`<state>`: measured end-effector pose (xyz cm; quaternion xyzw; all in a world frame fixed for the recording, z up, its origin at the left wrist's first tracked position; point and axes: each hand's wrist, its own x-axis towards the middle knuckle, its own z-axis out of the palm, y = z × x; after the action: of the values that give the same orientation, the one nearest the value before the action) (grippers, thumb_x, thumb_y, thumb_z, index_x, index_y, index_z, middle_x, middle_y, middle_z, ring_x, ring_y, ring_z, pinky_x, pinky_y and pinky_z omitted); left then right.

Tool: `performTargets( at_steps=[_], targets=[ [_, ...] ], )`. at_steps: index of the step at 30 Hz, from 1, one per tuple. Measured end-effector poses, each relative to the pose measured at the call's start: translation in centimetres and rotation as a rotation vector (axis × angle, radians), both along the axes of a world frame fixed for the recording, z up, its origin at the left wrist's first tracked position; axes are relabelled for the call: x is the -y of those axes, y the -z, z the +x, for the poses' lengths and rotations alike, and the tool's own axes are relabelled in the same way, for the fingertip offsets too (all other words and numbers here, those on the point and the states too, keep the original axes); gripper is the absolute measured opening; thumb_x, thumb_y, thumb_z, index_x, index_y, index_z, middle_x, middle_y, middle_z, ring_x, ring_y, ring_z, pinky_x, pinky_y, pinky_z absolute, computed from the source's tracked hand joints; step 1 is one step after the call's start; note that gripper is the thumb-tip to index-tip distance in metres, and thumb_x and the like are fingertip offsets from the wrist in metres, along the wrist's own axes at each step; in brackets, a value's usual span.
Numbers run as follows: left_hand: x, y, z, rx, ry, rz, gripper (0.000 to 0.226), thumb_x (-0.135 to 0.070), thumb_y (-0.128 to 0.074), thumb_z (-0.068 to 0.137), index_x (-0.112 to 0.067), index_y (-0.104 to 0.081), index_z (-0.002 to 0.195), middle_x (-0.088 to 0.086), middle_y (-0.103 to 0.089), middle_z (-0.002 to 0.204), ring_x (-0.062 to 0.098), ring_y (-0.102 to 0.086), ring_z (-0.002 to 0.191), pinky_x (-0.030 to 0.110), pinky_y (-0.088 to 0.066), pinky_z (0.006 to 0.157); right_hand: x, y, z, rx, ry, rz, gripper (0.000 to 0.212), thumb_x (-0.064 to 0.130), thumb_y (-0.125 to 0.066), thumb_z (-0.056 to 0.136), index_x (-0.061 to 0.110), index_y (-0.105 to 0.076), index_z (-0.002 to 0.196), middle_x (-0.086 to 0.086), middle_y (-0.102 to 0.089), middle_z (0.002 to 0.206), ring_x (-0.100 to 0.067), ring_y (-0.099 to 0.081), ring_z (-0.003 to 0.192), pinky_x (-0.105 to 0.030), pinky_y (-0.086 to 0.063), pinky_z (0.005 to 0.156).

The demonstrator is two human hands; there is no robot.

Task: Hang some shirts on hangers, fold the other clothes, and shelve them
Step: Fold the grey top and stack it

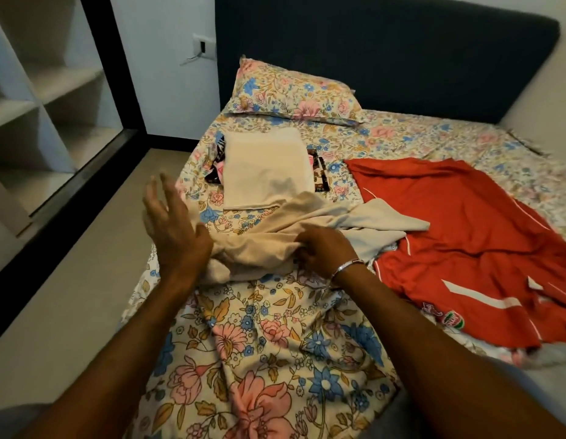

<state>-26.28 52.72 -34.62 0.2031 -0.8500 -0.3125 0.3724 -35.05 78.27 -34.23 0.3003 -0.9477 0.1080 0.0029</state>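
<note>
A crumpled beige garment point(265, 239) lies across the near middle of the bed. My right hand point(322, 248), with a silver bangle at the wrist, grips a bunch of its cloth. My left hand point(172, 223) hovers just left of the garment, fingers spread and straight, holding nothing. Behind them a folded cream cloth point(265, 167) rests on a dark patterned folded piece point(321, 175). A red sports shirt point(471, 229) with white stripes lies spread out at the right.
The bed has a floral sheet point(269, 343), a matching pillow point(294, 93) and a dark headboard point(386, 52). White wardrobe shelves point(44, 99) behind a dark-framed door stand at the left, across a strip of beige floor point(85, 280).
</note>
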Motion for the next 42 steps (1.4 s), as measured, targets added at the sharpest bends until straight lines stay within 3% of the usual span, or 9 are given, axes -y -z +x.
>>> performTargets(
  at_steps=[3, 6, 10, 17, 22, 28, 35, 39, 42],
  targets=[
    [-3.4, -0.8, 0.3, -0.035, 0.467, -0.248, 0.094, -0.029, -0.071, 0.087, -0.023, -0.015, 0.162, 0.004, -0.019, 0.168, 0.02, -0.014, 0.155, 0.058, -0.02, 0.123, 0.9, -1.0, 0.4, 0.029, 0.054, -0.379, 0.019, 0.03, -0.059, 0.094, 0.02, -0.072, 0.102, -0.004, -0.074, 0.097, -0.024, -0.067, 0.088, -0.036, -0.053, 0.075],
    [-6.1, -0.2, 0.5, 0.13, 0.711, -0.232, 0.074, -0.052, -0.062, 0.089, -0.031, -0.035, 0.154, 0.002, -0.058, 0.142, 0.019, -0.049, 0.135, 0.056, -0.031, 0.117, 2.0, -2.8, 1.2, 0.198, -0.041, -0.744, 0.023, 0.031, -0.063, 0.092, 0.014, -0.074, 0.104, -0.003, -0.075, 0.097, -0.015, -0.068, 0.09, -0.03, -0.054, 0.077],
    [-4.5, -1.4, 0.4, -0.073, 0.585, -0.044, 0.027, -0.023, -0.061, 0.096, -0.02, -0.065, 0.122, -0.003, -0.071, 0.109, 0.015, -0.065, 0.098, 0.04, -0.056, 0.08, 1.1, -3.1, 1.0, 0.138, -0.21, -0.574, 0.028, 0.02, -0.079, 0.079, 0.017, -0.067, 0.104, -0.003, -0.07, 0.097, -0.022, -0.067, 0.089, -0.038, -0.053, 0.071],
    [2.8, -1.5, 0.7, 0.007, 0.009, 0.103, 0.029, -0.017, -0.057, 0.089, -0.023, -0.067, 0.115, 0.008, -0.069, 0.104, 0.033, -0.064, 0.096, 0.035, -0.042, 0.071, -1.6, -2.1, -1.3, -0.115, 0.358, -0.307, 0.026, 0.028, -0.067, 0.081, 0.022, -0.071, 0.106, -0.009, -0.073, 0.097, -0.031, -0.067, 0.089, -0.035, -0.052, 0.072],
    [1.2, -1.8, -0.1, 0.153, 0.21, -0.133, 0.093, 0.001, -0.071, 0.076, -0.033, -0.034, 0.154, 0.005, -0.038, 0.152, 0.024, -0.036, 0.14, 0.046, -0.039, 0.111, -0.2, -2.8, -1.3, 0.591, 0.288, -1.001, 0.018, 0.018, -0.073, 0.087, 0.013, -0.076, 0.104, -0.01, -0.076, 0.103, -0.03, -0.07, 0.1, -0.048, -0.055, 0.096],
    [-6.2, -2.4, -0.1, -0.02, 0.807, 0.012, 0.045, -0.018, -0.079, 0.086, -0.025, -0.065, 0.128, -0.007, -0.064, 0.125, 0.007, -0.058, 0.116, 0.034, -0.053, 0.095, 1.5, -3.6, 0.6, 0.982, 0.037, -1.215, 0.019, 0.013, -0.057, 0.099, 0.003, -0.068, 0.111, -0.012, -0.074, 0.098, -0.023, -0.07, 0.087, -0.032, -0.059, 0.078],
    [-6.4, -2.7, -0.1, -0.067, 0.709, 0.239, 0.042, -0.044, -0.077, 0.084, -0.028, -0.067, 0.121, -0.013, -0.062, 0.115, 0.001, -0.063, 0.103, 0.024, -0.058, 0.082, 2.6, -2.6, -0.7, 0.78, 0.179, -1.337, 0.069, 0.069, -0.088, 0.049, 0.025, -0.078, 0.102, -0.013, -0.07, 0.122, -0.033, -0.062, 0.119, -0.051, -0.048, 0.104],
    [-6.2, -1.6, -0.2, -0.038, 0.643, 0.309, 0.014, -0.024, -0.071, 0.094, -0.023, -0.076, 0.107, -0.012, -0.075, 0.097, 0.003, -0.07, 0.092, 0.043, -0.06, 0.078, 2.6, -3.6, 0.3, 0.712, 0.218, -1.292, 0.016, 0.026, -0.066, 0.095, 0.017, -0.07, 0.108, -0.008, -0.067, 0.117, -0.021, -0.059, 0.113, -0.02, -0.05, 0.083],
    [-5.2, -1.6, -0.3, -0.052, 0.604, 0.468, 0.012, -0.024, -0.069, 0.096, -0.017, -0.077, 0.102, -0.002, -0.077, 0.091, 0.018, -0.073, 0.088, 0.051, -0.061, 0.075, 1.0, -3.4, -0.6, 0.441, 0.373, -1.241, 0.02, 0.015, -0.069, 0.093, 0.012, -0.068, 0.113, -0.004, -0.069, 0.102, -0.015, -0.064, 0.09, -0.024, -0.048, 0.071]
  ],
)
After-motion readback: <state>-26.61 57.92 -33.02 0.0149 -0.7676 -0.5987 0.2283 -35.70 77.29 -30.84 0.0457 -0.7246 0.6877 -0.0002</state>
